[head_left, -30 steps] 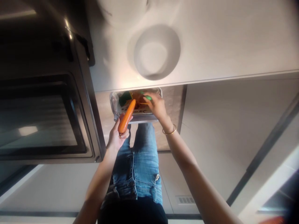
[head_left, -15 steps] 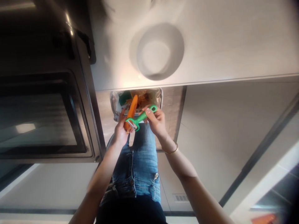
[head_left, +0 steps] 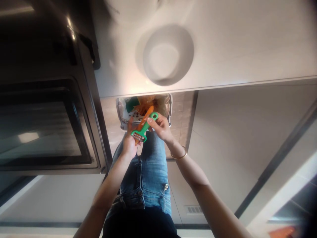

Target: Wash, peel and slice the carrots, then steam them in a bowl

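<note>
My left hand (head_left: pixel 129 142) is closed around the lower end of an orange carrot (head_left: pixel 149 111), whose tip points up and to the right. In my right hand (head_left: pixel 160 127) is a green peeler (head_left: pixel 143 130), gripped by its handle near the ring end. The peeler's metal blade lies over the carrot's lower part, close to my left fingers, and hides some of it; whether the blade touches the carrot I cannot tell. Below both hands stands a lined waste bin (head_left: pixel 121 123) with orange peelings (head_left: pixel 143 105) and other scraps inside.
A white bowl (head_left: pixel 182 71) sits on the white countertop (head_left: pixel 235 49) just beyond the bin. To the left is a dark, glass-fronted oven (head_left: pixel 44 129). White cabinet fronts (head_left: pixel 228 132) are on the right. My legs in jeans (head_left: pixel 155 165) are close below my hands.
The carrot has tilted further to the right, and its tip is lower. The peeler has turned steeper and shifted slightly left, covering more of the carrot.
</note>
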`<act>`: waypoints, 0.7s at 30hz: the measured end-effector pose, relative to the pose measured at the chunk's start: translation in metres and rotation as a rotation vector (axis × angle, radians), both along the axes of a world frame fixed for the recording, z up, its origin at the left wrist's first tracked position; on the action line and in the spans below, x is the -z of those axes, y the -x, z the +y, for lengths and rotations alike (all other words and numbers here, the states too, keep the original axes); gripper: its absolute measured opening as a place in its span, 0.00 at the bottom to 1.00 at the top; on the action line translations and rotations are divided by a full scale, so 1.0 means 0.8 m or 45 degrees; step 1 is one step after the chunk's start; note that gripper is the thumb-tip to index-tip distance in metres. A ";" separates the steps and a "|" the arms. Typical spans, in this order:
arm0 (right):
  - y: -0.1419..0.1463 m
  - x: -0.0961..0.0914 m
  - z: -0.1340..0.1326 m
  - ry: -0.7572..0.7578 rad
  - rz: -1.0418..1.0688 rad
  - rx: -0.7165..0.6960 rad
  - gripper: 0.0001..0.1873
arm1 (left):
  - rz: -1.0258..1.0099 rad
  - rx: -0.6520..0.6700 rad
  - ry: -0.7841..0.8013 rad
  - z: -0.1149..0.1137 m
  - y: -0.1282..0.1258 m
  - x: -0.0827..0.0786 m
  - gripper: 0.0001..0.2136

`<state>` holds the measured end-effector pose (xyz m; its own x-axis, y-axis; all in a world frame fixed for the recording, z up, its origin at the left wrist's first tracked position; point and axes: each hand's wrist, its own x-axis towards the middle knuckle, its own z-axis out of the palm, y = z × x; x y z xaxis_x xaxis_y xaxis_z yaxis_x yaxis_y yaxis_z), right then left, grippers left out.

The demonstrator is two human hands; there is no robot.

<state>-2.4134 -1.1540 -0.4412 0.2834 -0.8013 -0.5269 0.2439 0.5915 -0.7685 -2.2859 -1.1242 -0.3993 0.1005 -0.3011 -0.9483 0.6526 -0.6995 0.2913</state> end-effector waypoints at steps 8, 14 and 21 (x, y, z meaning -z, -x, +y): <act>0.033 0.056 -0.036 0.291 0.547 0.148 0.22 | 0.096 0.033 0.172 0.027 -0.032 0.022 0.27; 0.059 0.090 -0.047 0.707 0.981 -0.207 0.14 | 0.109 -0.005 0.264 0.025 -0.044 0.029 0.20; 0.042 0.040 -0.013 0.603 0.918 0.178 0.12 | 0.076 -0.064 0.204 0.020 -0.026 0.045 0.20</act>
